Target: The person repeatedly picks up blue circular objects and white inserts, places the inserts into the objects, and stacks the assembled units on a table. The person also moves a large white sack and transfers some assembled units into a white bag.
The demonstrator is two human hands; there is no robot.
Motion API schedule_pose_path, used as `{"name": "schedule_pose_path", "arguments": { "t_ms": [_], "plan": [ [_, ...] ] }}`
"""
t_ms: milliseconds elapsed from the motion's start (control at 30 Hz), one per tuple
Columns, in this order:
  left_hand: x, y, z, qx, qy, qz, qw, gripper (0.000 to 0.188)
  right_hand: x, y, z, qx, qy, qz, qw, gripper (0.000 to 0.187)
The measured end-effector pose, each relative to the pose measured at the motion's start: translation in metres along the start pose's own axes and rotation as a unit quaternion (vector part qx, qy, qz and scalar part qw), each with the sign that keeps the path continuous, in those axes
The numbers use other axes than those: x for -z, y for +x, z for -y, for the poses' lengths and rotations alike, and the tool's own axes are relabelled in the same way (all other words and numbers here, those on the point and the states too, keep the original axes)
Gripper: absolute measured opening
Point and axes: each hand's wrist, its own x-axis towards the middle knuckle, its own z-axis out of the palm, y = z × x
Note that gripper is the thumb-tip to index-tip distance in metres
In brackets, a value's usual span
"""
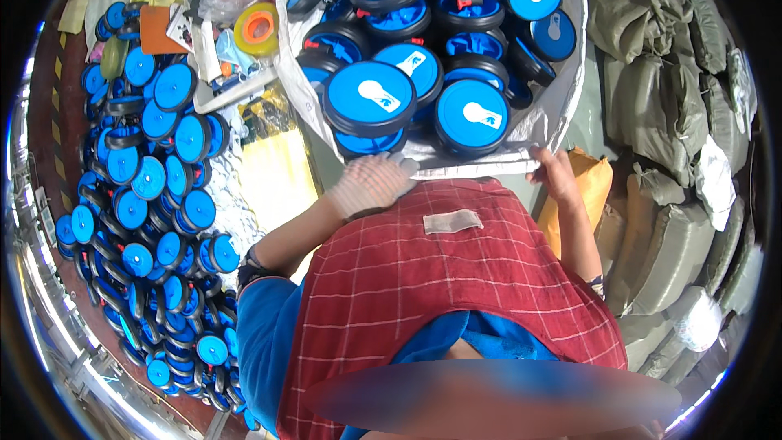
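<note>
Straight ahead, pressed against the red checked apron: a big clear plastic bag, heaped with blue-and-black wheels. Right hand at the bag's near rim on the right side, fingers curled onto the folded edge, apparently pinching the film. Left hand in a pale knit glove, lying palm-down on the near rim, fingers loosely spread and close together, flat rather than gripping; whether anything sits under the palm, cannot tell.

Best handled, by the look of it, with both hands well apart on the rim and the film gathered thick before any pull, since thin plastic under such a load looks likely to stretch or tear.

Wheels: round, flat blue faces with a white mark, glossy hard plastic, ringed by matt black rubbery tyres. Bag: crinkled, shiny, limp.

Further left, a loose pile of wheels on the floor. Beyond, a yellow tape roll. To the right, stacked grey-green woven sacks, coarse and slumped.
</note>
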Motion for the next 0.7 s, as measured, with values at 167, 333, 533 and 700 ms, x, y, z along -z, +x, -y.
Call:
{"name": "schedule_pose_path", "arguments": {
  "t_ms": [167, 333, 533, 700],
  "plan": [
    [-0.017, -0.031, 0.015, 0.04, 0.157, -0.04, 0.986, 0.016, -0.004, 0.018, 0.014, 0.058, -0.096, -0.013, 0.994, 0.044],
    [-0.001, -0.057, 0.031, -0.079, 0.149, -0.176, 0.97, 0.01, 0.009, -0.029, 0.027, 0.142, -0.192, 0.014, 0.971, 0.05],
    [-0.007, -0.06, 0.011, -0.15, 0.18, -0.241, 0.942, 0.01, 0.028, -0.028, 0.011, 0.091, -0.203, 0.125, 0.967, 0.049],
    [0.018, -0.053, 0.012, -0.134, 0.139, -0.158, 0.968, 0.017, 0.024, -0.011, 0.116, 0.166, -0.455, 0.24, 0.841, 0.047]
  ]
}}
